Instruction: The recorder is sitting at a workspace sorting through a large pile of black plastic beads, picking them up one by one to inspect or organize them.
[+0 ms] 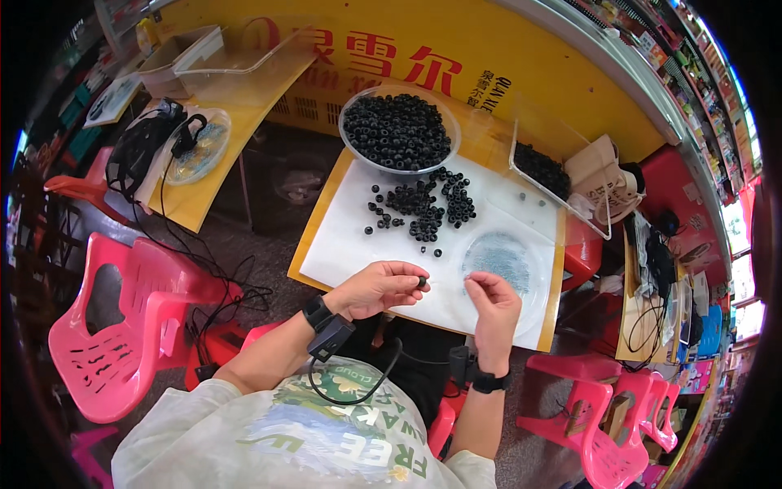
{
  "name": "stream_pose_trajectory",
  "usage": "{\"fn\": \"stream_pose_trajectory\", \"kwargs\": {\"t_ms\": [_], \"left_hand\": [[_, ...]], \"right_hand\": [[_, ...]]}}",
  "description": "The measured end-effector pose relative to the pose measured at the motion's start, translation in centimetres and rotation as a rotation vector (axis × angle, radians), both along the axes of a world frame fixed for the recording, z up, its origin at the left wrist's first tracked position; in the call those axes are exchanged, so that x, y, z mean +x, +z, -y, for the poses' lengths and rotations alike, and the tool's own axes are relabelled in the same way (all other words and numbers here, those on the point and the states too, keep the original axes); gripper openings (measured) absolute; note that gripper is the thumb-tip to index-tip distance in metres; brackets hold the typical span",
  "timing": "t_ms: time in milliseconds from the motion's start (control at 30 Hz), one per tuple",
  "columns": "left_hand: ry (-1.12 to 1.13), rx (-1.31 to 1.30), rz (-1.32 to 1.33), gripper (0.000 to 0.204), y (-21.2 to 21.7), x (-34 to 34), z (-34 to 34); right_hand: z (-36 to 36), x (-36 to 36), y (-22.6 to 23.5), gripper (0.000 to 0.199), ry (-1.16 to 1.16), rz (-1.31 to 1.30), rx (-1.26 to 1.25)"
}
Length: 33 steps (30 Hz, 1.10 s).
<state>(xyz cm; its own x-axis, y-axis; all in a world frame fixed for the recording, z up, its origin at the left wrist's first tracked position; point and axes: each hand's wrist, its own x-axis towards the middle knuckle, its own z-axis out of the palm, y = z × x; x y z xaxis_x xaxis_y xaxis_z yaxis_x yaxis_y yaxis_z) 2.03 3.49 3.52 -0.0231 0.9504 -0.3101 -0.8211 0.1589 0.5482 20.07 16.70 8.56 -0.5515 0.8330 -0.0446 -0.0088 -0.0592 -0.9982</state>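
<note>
My left hand (pixel 383 290) pinches one black bead (pixel 422 282) between thumb and fingertips, above the near part of a white-topped table (pixel 338 244). To its right, my right hand (pixel 494 308) is closed in a pinch beside a clear round plate (pixel 535 312). Whatever those fingertips hold, if anything, is too small to make out. Tiny pale-blue pieces (pixel 498 259) lie on the plate. Beyond my hands, loose black beads (pixel 425 213) are scattered in a heap. Behind them stands a clear bowl (pixel 401 170) full of the same beads.
A clear bin (pixel 603 230) with black beads stands at the table's right edge, next to a cloth bag (pixel 599 167). On the left are a pink chair (pixel 134 326) and another table (pixel 236 134) with cables and a plate. Pink chairs (pixel 611 424) stand at right.
</note>
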Motion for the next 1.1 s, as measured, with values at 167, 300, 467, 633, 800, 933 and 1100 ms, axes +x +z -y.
{"fn": "stream_pose_trajectory", "kwargs": {"t_ms": [167,300,467,633,800,933,1100], "left_hand": [[0.030,0.020,0.052,0.025,-0.2,0.0,0.5],[0.072,0.070,0.206,0.025,-0.2,0.0,1.0],[0.141,-0.001,0.233,0.030,-0.3,0.3,1.2],[0.163,-0.054,0.157,0.030,0.1,-0.1,1.4],[0.123,-0.010,0.179,0.026,0.2,-0.1,1.5],[0.127,-0.020,0.154,0.028,-0.5,-0.1,1.4],[0.121,0.009,0.106,0.028,-0.9,-0.2,1.6]], "right_hand": [[3.1,-1.8,-0.1,0.012,0.094,0.065,0.094],[3.8,-2.5,-0.3,0.012,0.081,0.106,0.083],[4.4,-3.0,-0.2,0.012,0.071,0.107,0.107],[4.3,-2.9,-0.7,0.012,0.045,0.132,0.180],[4.6,-3.1,-0.9,0.011,0.036,0.073,0.160],[5.0,-3.2,-0.7,0.011,0.048,0.069,0.080],[5.0,-3.4,-0.7,0.011,0.066,0.128,0.195]]}}
